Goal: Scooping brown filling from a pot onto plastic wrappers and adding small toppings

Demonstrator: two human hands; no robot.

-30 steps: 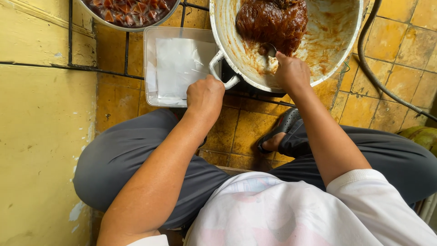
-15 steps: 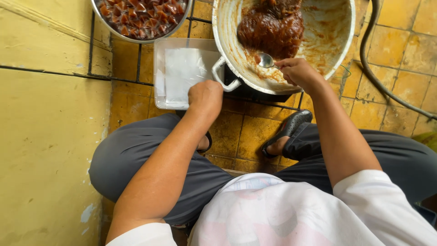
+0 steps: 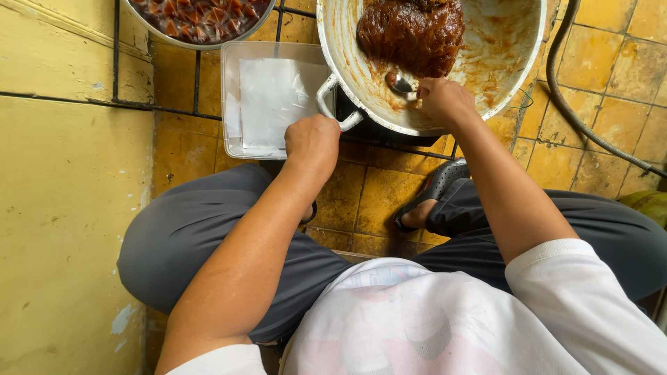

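A large metal pot [image 3: 514, 62] stands tilted on the yellow tiled floor, smeared inside with brown sauce. A dark brown sticky mass [image 3: 410, 31] fills its upper left part. My left hand [image 3: 313, 142] grips the pot's handle [image 3: 332, 104] at its near rim. My right hand [image 3: 445, 101] holds a metal spoon [image 3: 401, 85] whose bowl lies against the pot's inner wall just below the brown mass.
A clear plastic tray [image 3: 233, 104] lined with white sheets sits left of the pot. A metal bowl [image 3: 201, 21] of reddish-brown pieces stands at the top left. A dark hose [image 3: 577, 111] curves at the right. A pale yellow wall [image 3: 62, 208] runs along the left.
The view has shifted, so the pot and tray now sit further right and lower. My right hand with the spoon has moved up the pot's wall, closer to the brown mass.
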